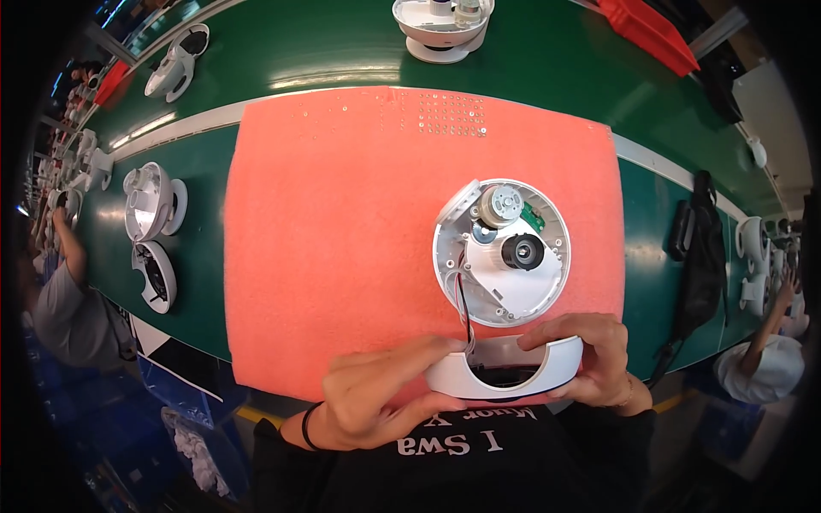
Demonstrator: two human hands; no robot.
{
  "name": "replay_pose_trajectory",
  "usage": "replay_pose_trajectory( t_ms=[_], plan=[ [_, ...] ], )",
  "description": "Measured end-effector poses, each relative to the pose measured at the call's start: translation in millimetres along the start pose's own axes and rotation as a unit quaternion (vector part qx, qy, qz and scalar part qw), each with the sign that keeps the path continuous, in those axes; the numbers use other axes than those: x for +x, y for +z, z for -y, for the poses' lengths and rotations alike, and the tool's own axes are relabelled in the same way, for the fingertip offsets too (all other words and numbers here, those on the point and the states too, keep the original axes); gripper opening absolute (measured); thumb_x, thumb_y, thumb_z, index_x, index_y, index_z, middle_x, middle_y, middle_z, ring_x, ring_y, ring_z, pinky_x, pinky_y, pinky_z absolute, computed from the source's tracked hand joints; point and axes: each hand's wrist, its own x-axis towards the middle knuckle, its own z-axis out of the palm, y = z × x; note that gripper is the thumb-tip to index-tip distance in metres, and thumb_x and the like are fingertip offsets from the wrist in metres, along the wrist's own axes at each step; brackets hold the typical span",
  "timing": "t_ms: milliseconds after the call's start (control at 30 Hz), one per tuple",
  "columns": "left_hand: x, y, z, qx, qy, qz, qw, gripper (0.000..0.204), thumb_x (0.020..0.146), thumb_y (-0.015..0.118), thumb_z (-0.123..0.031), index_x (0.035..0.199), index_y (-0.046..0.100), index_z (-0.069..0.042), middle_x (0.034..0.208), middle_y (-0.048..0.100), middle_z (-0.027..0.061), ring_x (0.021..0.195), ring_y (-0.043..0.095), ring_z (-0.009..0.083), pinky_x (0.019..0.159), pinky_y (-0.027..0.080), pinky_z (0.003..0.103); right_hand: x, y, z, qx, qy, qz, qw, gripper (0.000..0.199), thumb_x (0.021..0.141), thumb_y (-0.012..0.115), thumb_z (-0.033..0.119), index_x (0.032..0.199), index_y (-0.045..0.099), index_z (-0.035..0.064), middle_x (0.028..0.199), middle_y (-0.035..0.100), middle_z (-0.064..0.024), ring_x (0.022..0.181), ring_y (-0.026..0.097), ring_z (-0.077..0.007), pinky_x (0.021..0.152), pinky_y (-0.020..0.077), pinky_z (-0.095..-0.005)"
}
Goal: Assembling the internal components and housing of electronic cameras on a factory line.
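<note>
Between my two hands, at the near edge of the pink mat [333, 231], is a white curved plastic housing [445, 379] with a rounded cut-out and a dark inside. My left hand [368, 393] pinches its left end, and my right hand [599, 355] grips its right end. Thin wires [464, 299] run from it to a round white housing [440, 274] lying open just beyond on the mat. Inside that one sit a silver motor [502, 205], a black round part [522, 251] and a small green circuit board [533, 215].
Rows of small screws [451, 115] lie along the mat's far edge. Similar white assemblies stand on the green bench: one far ahead [440, 38], others at left [150, 201]. A red tray [650, 34] is at far right, a black bag [701, 265] nearer. People sit on both sides.
</note>
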Motion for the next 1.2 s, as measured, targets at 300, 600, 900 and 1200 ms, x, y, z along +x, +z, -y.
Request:
replay_pose_trajectory(
  t_ms=[300,600,900,1200],
  plan=[
    [-2,1,6,0.004,0.026,-0.019,0.999,0.052,0.062,0.081,-0.026,0.094,0.059,0.007,0.085,0.067,0.0165,0.074,0.068,0.0236,0.06,0.055,0.028,-5,8,-3,-0.009,0.01,0.015,1.0,0.054,0.077,0.07,0.035,0.105,0.042,-0.0027,0.093,0.063,-0.0225,0.085,0.065,-0.0298,0.07,0.0526,-0.0355],
    [2,2,5,0.024,0.015,0.032,0.999,0.051,0.061,0.083,-0.024,0.093,0.055,0.005,0.086,0.067,0.0171,0.076,0.068,0.0256,0.059,0.056,0.029,-10,6,-4,-0.04,0.01,0.009,0.999,0.059,0.07,0.073,0.043,0.098,0.047,-0.0021,0.083,0.066,-0.0188,0.072,0.067,-0.0278,0.062,0.053,-0.0324],
    [7,5,-4,0.083,0.026,0.003,0.996,0.051,0.06,0.085,-0.026,0.089,0.056,0.003,0.08,0.067,0.0139,0.063,0.067,0.021,0.05,0.052,0.026,-10,3,3,-0.084,0.111,0.021,0.99,0.052,0.062,0.081,0.04,0.084,0.063,-0.0034,0.074,0.067,-0.0114,0.064,0.066,-0.0212,0.058,0.0516,-0.0277],
    [0,-2,3,0.03,0.043,0.117,0.992,0.013,0.072,0.071,-0.004,0.071,0.06,0.003,0.085,0.065,0.0182,0.074,0.066,0.0291,0.065,0.055,0.035,-9,10,-10,-0.043,-0.128,0.003,0.991,0.018,0.068,0.066,0.004,0.07,0.048,0.0047,0.081,0.063,-0.0126,0.068,0.064,-0.0274,0.067,0.054,-0.0435]
  ],
)
